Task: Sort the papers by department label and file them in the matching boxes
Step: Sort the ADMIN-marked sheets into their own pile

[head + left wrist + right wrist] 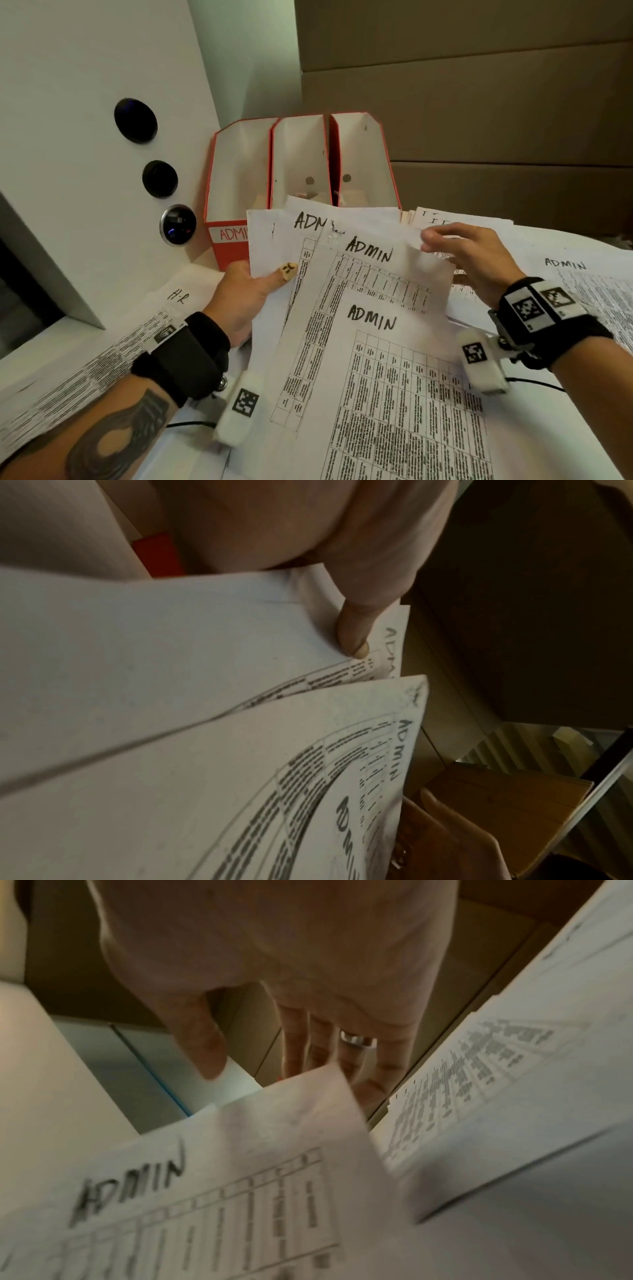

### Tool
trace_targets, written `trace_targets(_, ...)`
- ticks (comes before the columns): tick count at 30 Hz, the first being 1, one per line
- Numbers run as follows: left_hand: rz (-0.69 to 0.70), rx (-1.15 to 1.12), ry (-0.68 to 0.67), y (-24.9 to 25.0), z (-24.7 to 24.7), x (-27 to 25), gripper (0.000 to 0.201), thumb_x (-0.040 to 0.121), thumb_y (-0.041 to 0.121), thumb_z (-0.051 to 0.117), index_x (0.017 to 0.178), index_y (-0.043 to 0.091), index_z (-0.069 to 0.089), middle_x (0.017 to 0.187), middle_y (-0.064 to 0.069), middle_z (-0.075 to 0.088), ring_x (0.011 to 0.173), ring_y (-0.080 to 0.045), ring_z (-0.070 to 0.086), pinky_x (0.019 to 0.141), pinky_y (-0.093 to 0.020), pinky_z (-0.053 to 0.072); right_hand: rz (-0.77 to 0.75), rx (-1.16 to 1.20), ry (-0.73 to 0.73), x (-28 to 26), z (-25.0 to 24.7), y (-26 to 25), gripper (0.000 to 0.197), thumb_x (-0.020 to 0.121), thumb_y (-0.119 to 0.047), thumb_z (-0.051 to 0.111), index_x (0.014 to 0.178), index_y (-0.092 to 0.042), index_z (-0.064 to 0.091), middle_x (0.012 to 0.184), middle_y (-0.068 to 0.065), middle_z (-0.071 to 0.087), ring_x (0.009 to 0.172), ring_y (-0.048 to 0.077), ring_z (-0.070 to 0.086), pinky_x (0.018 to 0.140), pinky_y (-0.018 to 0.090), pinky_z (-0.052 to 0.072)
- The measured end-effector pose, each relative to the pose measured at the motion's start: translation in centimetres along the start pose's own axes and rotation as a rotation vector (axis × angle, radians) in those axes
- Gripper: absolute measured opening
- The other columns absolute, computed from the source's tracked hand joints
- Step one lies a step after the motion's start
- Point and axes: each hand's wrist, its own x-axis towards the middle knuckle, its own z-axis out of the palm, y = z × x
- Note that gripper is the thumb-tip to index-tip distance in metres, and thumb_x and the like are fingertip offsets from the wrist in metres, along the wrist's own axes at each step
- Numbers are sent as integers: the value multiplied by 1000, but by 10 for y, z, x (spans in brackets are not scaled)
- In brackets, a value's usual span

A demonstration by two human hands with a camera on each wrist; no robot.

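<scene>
My left hand (pixel 246 291) grips a fanned stack of ADMIN papers (pixel 370 359), thumb (pixel 356 631) pressed on top and fingers hidden beneath. The ADMIN papers (pixel 240 764) fill the left wrist view. My right hand (pixel 476 260) hovers at the top right corner of one ADMIN sheet (pixel 212 1177). Its fingers (pixel 294 1042) are straight behind that corner and the thumb stands apart from it. Three red file boxes (pixel 363 150) stand at the back. The left box (pixel 226 236) reads ADMIN; the held papers hide the other two labels.
An HR sheet (pixel 178 296) lies on the table at the left, IT sheets (pixel 438 219) behind my right hand, another ADMIN sheet (pixel 565 265) at the far right. A white panel with round black knobs (pixel 135 120) rises on the left. Cardboard boxes (pixel 496 102) wall the back.
</scene>
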Motion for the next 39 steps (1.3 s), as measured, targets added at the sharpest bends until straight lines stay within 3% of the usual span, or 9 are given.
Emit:
trace_targets(4, -3, -8, -28, 2, 3, 0, 49, 81, 23, 79, 127, 7, 72, 123, -15, 77, 115, -35, 74, 105, -59, 54, -48, -76, 4, 1, 6, 0, 38, 77, -31, 91, 77, -1, 67, 90, 15, 78, 86, 34, 72, 80, 46, 55)
trace_targets(12, -4, -13, 69, 2, 2, 1, 36, 95, 25, 71, 128, 11, 72, 120, -8, 79, 110, -27, 76, 94, -47, 62, -69, -94, 59, -3, 4, -1, 18, 89, -9, 79, 108, -10, 78, 101, 7, 78, 97, 31, 75, 89, 44, 63)
trace_targets(15, 15, -35, 135, 2, -3, 5, 26, 99, 20, 69, 123, 11, 73, 112, -5, 81, 101, -22, 79, 75, -32, 66, -89, -40, 139, -1, -5, 0, 9, 89, -7, 79, 98, -6, 78, 100, 11, 77, 99, 33, 73, 88, 42, 62)
trace_targets(18, 17, -38, 175, 0, -8, 9, 29, 98, 22, 71, 124, 11, 73, 114, -5, 81, 103, -23, 79, 81, -36, 65, -93, 5, 74, -2, -15, 2, 11, 84, -5, 82, 91, 2, 77, 96, 22, 77, 96, 39, 74, 89, 46, 62)
trace_targets(22, 6, -86, 139, 1, -4, 9, 37, 92, 24, 73, 127, 9, 72, 116, -7, 80, 103, -23, 79, 79, -35, 66, -87, -168, 5, 3, -8, 10, 36, 66, -26, 94, 77, 3, 74, 82, 21, 74, 77, 28, 68, 70, 38, 54)
trace_targets(28, -30, -74, 12, 2, 8, 5, 47, 83, 30, 74, 125, 8, 73, 122, -13, 78, 114, -32, 75, 102, -53, 56, -114, -19, 21, 5, 11, 4, 45, 71, -49, 87, 94, -10, 81, 90, 2, 79, 84, 14, 70, 80, 32, 50)
trace_targets(32, -62, -71, 14, 4, 9, 6, 40, 89, 31, 71, 122, 9, 74, 120, -12, 78, 112, -31, 76, 104, -54, 56, -124, 17, 70, 9, 12, -3, 30, 79, -23, 89, 85, 2, 76, 79, 8, 73, 74, 16, 65, 76, 29, 53)
trace_targets(36, -86, -96, 54, 6, 5, 7, 34, 102, 29, 62, 128, 9, 71, 119, -13, 79, 110, -32, 76, 92, -49, 63, -111, -77, 13, 6, 9, -7, 5, 86, -12, 82, 90, -9, 81, 90, 9, 79, 84, 22, 71, 82, 32, 59)
trace_targets(39, -70, -88, 62, 7, 1, 6, 32, 104, 28, 61, 127, 9, 72, 117, -11, 79, 106, -28, 78, 80, -38, 67, -113, -160, -25, 6, 7, -4, 17, 90, -8, 79, 106, -15, 80, 92, 7, 80, 87, 20, 73, 86, 33, 60)
